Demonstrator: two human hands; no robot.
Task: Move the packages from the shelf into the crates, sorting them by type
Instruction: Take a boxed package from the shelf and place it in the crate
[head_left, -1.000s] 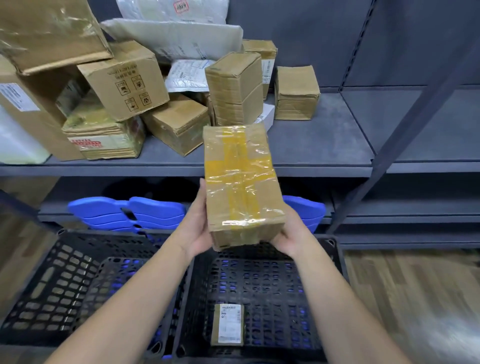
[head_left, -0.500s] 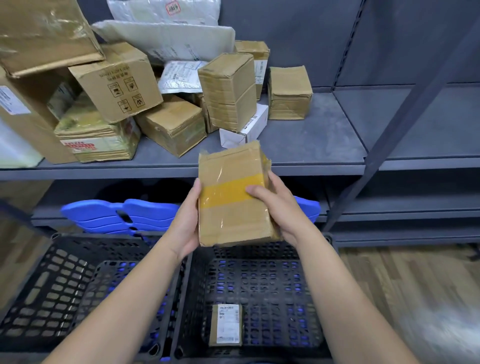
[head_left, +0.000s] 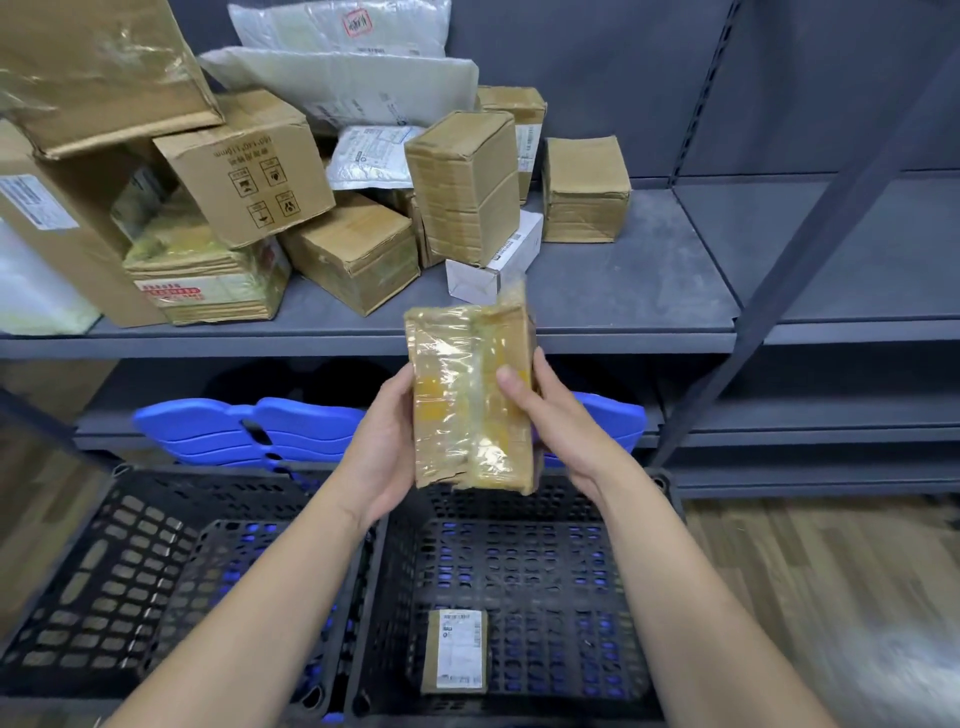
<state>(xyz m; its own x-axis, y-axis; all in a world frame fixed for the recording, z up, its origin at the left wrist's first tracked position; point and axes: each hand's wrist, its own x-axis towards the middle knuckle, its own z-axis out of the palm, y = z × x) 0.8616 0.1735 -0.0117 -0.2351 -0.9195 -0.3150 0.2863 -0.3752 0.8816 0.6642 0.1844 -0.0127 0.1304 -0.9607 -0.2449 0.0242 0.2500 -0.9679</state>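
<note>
The left hand cups the left side of a tape-wrapped cardboard box and the right hand grips its right edge, thumb across the front. Held upright, the box hangs above the right crate, where a small labelled box lies. The left crate stands just beside it. More boxes and mailer bags crowd the shelf behind

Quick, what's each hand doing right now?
Left hand: holding the taped cardboard box.
Right hand: holding the same box, thumb on its front.
</note>
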